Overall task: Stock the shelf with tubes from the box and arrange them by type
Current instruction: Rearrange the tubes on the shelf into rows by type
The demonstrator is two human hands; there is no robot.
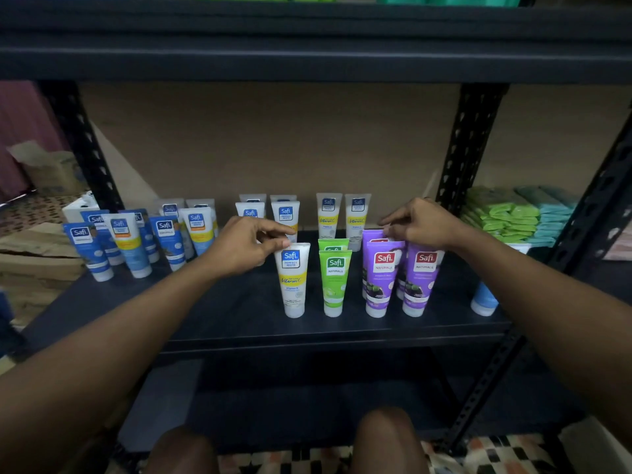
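Several Safi tubes stand cap-down on the dark shelf (239, 316). My left hand (246, 246) pinches the top edge of a white and yellow Vitamin C tube (293, 280) at the front. To its right stand a green tube (334, 280) and two purple tubes (380, 278) in front, with more behind. My right hand (419, 224) hovers with curled fingers over the tops of the purple tubes; whether it touches them is unclear. Blue and white tubes (130, 244) stand in rows at the left. More white tubes (328, 213) stand at the back.
A black upright post (461, 148) bounds the bay on the right, with green and teal packets (513, 213) stacked beyond it. A blue tube (484, 301) stands at the right under my forearm. Cardboard boxes (44, 172) lie at the left. My knees (390, 439) are below.
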